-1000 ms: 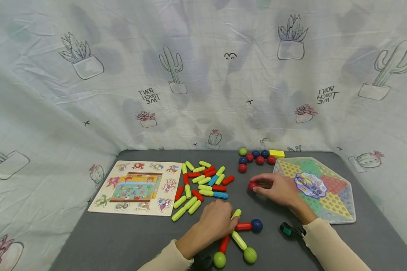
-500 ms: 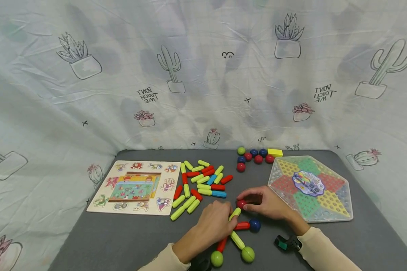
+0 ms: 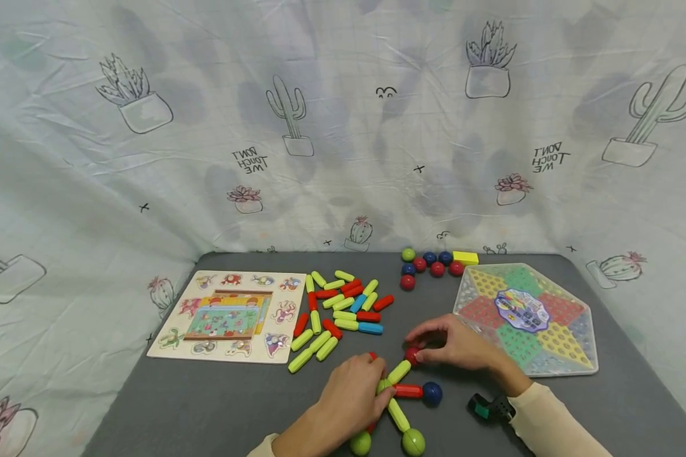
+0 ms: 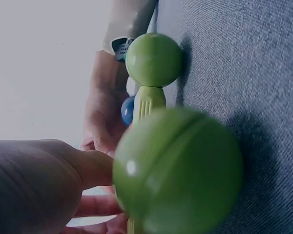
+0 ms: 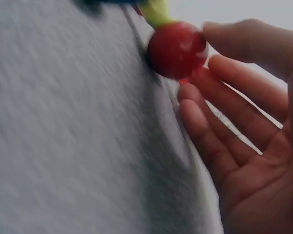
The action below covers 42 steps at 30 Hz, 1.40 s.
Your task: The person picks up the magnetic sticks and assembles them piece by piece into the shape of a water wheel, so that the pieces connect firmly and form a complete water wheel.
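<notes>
A star-like figure of toy building rods and balls lies at the table's near middle. Its yellow-green centre ball (image 3: 383, 386) is partly covered by my left hand (image 3: 351, 387), whose fingers and thumb grip the figure there. My right hand (image 3: 454, 346) pinches a red ball (image 5: 177, 49) between thumb and fingers, at the outer end of a yellow-green rod (image 3: 399, 372). A red rod (image 3: 408, 391) ends in a blue ball (image 3: 431, 393). Two green balls (image 4: 178, 170) cap the near arms and loom large in the left wrist view. Another red rod end (image 3: 373, 357) peeks out beyond my left knuckles.
Several loose yellow-green, red and blue rods (image 3: 345, 304) lie left of centre, beside a wooden animal puzzle board (image 3: 171, 314). Red, blue and green balls (image 3: 437, 269) and a yellow block (image 3: 465, 258) sit at the back. A hexagonal game box (image 3: 526, 317) lies at right.
My right hand has brought the red ball leftward and nearer, onto the end of the yellow-green rod. My left hand has shifted slightly nearer, and the figure has turned a little.
</notes>
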{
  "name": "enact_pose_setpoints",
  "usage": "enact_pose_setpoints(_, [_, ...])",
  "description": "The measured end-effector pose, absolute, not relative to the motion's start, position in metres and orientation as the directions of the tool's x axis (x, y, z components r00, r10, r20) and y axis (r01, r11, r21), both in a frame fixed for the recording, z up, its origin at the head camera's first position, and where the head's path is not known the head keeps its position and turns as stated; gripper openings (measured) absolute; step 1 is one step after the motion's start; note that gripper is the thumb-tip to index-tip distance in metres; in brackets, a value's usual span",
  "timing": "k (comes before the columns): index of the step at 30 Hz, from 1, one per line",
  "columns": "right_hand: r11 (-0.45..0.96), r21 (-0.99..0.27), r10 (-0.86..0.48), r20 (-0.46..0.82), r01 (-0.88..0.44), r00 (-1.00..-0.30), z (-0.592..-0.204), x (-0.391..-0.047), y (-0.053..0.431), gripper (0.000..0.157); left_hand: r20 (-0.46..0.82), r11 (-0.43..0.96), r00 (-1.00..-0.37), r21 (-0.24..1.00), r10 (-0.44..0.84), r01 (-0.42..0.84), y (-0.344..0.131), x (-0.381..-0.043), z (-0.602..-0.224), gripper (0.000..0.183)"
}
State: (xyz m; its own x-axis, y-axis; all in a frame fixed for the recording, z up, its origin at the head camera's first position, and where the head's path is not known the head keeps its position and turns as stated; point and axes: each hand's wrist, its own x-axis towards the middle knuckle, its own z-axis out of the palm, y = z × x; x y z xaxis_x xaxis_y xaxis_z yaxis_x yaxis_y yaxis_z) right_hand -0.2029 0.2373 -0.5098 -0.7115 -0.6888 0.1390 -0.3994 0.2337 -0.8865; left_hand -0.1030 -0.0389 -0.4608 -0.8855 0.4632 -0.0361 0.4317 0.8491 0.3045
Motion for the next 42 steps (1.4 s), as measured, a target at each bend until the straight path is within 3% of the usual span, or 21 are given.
enact_pose_setpoints(7, [0.242,-0.892,-0.520,0.213,-0.382,-0.827,-0.500,-0.222,0.250,0.033,-0.033,0.827,-0.862,0.302,0.506,0.474,-0.041,-0.105,-0.458,0.018])
enact_pose_setpoints(13, [0.282,-0.905,-0.385,0.197,-0.319,-0.902,-0.498,-0.249,0.255,0.036,-0.044,0.813,-0.851,0.328,0.523,0.482,-0.043,-0.106,-0.458,0.018])
enact_pose_setpoints(22, [0.290,-0.921,-0.337,0.154,-0.258,-0.929,-0.500,-0.285,0.245,0.041,-0.023,0.789,-0.835,0.344,0.549,0.509,-0.046,-0.108,-0.461,0.016])
enact_pose_setpoints(31, [0.448,-0.852,-0.318,0.130,-0.270,-0.939,-0.499,-0.302,0.238,0.045,-0.023,0.771,-0.818,0.352,0.574,0.531,-0.046,-0.110,-0.462,0.016])
enact_pose_setpoints(36, [0.515,-0.778,-0.352,0.191,-0.360,-0.916,-0.499,-0.307,0.229,0.039,-0.038,0.760,-0.810,0.374,0.585,0.532,-0.046,-0.112,-0.461,0.019])
enact_pose_setpoints(42, [0.536,-0.731,-0.388,0.231,-0.422,-0.892,-0.501,-0.304,0.220,0.032,0.033,0.758,-0.838,0.407,0.544,0.509,-0.044,-0.120,-0.465,0.019])
